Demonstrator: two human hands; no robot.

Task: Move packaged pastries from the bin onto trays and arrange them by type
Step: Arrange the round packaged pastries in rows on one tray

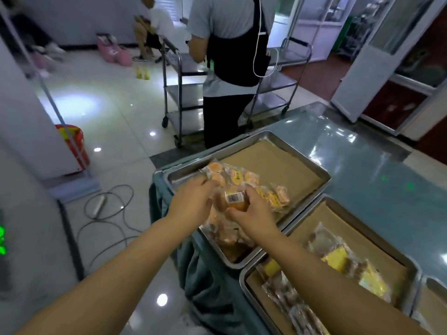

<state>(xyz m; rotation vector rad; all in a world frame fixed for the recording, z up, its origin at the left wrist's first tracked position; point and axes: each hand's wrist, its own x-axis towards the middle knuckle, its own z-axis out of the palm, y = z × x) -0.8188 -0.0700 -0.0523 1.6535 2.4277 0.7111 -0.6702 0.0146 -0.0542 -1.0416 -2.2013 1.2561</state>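
Both grips, left hand (193, 201) and right hand (251, 213), closed around a round crinkly-wrapped pastry (233, 201) over steel tray (312, 165).

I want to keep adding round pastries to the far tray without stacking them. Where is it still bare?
The far tray has bare brown liner along its far and right side, between the rim and the pastry packs. Its near left end is crowded, with both hands there: left hand, right hand holding a barcoded pack.
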